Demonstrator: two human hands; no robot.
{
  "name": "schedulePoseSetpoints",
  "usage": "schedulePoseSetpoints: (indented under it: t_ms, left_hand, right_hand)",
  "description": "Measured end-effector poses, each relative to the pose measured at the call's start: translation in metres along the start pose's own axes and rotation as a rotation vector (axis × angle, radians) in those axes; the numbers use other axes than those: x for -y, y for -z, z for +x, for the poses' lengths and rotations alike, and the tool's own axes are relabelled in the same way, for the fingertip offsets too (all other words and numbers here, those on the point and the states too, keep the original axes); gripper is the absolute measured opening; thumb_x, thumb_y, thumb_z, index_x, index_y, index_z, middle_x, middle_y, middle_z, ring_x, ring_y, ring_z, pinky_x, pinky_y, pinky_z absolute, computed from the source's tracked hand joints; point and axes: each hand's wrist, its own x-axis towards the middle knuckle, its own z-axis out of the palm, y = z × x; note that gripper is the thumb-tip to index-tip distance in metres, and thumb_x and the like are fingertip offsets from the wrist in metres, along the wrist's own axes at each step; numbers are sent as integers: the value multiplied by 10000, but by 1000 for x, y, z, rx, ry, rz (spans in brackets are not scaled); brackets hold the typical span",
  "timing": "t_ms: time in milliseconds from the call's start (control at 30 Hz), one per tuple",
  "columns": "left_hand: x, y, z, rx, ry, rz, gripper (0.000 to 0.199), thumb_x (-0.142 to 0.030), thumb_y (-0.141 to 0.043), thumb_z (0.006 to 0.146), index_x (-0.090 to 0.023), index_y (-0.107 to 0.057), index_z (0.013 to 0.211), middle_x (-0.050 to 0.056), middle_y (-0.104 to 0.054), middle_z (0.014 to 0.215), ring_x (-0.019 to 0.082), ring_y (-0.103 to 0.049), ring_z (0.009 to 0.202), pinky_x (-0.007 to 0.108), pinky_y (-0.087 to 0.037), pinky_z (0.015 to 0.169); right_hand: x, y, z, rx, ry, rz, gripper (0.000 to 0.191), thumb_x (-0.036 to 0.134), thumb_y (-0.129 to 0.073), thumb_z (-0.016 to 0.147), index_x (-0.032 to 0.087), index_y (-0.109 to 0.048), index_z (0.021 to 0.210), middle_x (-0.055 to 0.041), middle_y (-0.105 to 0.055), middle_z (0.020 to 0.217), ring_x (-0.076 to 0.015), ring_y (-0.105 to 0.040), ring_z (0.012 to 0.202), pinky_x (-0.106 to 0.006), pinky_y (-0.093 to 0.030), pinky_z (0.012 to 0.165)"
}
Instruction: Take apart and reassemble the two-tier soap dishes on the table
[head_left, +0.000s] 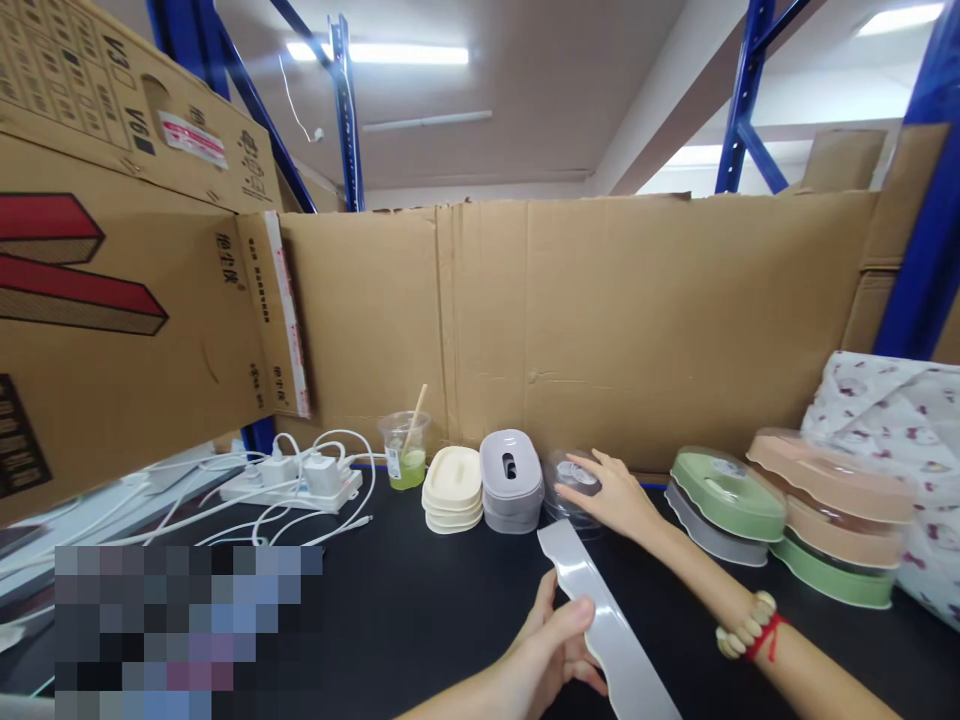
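My left hand [551,650] grips a light grey plastic piece with a wavy edge [607,610], tilted so that its long side faces me. Fingers spread, my right hand [611,495] reaches over a stack of clear plastic lids [559,470] near the cardboard wall. Its fingertips are at the top lid; whether they press on it I cannot tell. Just left of the lids stand stacked grey oval lids [511,475] with a slot in the top one. Beside those sits a pile of cream lids [452,490].
Green [727,495] and peach wavy boxes [832,480] are stacked at right, beside a patterned white bag [892,400]. A cup of green liquid [407,465] with a stick stands behind left. A power strip [307,490] with tangled white cables lies further left. Cardboard [637,320] walls the back.
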Motion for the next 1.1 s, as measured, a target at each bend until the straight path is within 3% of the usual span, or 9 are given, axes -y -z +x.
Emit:
schedulePoseSetpoints:
  t_ms: [167,400,533,633,700,800,867,967,1100]
  left_hand:
    - [-3,-3,-3,2,6,33,859,-617,-693,620,-159,-285,1221,70,-599,947,177,-596,790,256,-403,679]
    - [-3,-3,0,4,34,61,802,-693,-655,582,-157,-342,1090,73,-620,882,204,-598,801,279,-396,710]
    - [-9,-4,-4,-3,11,57,690,-675,-615,643,-149,-414,1041,99,-615,964,248,-594,891,314,-409,755]
    - [-25,-6,-7,-69,-54,48,680,-684,-584,667,-121,-488,1035,120,-607,1018,279,-555,1006,348,-402,852]
    - [-40,-7,-8,-150,-160,25,731,-677,-617,643,-126,-492,1107,116,-594,1070,286,-524,1063,357,-395,896]
    - [-59,-9,-8,-266,-367,24,782,-596,-678,650,-175,-420,1256,96,-557,1162,276,-509,1093,354,-398,914]
    - [-67,-9,-9,-302,-428,38,846,-558,-716,632,-188,-374,1311,95,-543,1188,274,-508,1096,348,-404,912]
    - [-72,-9,-10,-307,-444,63,889,-542,-743,608,-177,-365,1325,102,-542,1192,277,-505,1099,340,-415,901]
    - [-77,-7,-12,-290,-446,80,775,-564,-714,622,-175,-465,1244,105,-563,1162,291,-518,1079,356,-406,912]
  right_hand:
    - [-9,8,3,192,110,20,948,323,-766,535,152,-359,1373,-198,-321,1395,-269,-337,1289,-361,-273,1044]
    - [-12,21,2,138,120,-49,513,319,-666,693,173,-575,1176,-98,-591,1159,-264,-549,1064,-375,-422,897]
    - [-5,31,-2,86,94,-83,430,355,-625,746,202,-594,1146,-76,-613,1133,-270,-568,1028,-408,-426,883]
    - [5,41,-6,-3,108,86,412,405,-568,787,207,-593,1147,-74,-611,1137,-247,-583,990,-404,-424,890]
    - [13,48,-12,95,175,308,470,451,-537,794,207,-560,1195,-84,-600,1153,-227,-600,945,-385,-454,848]
    - [26,55,-26,473,327,600,697,478,-573,751,205,-370,1360,-117,-481,1303,-215,-587,984,-344,-487,794]
    - [33,55,-36,617,385,644,880,460,-654,685,212,-235,1419,-129,-409,1360,-220,-553,1050,-342,-476,832]
    - [38,53,-44,623,420,619,962,429,-686,667,208,-154,1438,-132,-404,1353,-228,-496,1123,-363,-436,907]
    - [39,53,-42,611,480,679,866,544,-557,747,181,-164,1428,-140,-358,1373,-228,-456,1152,-356,-437,902]
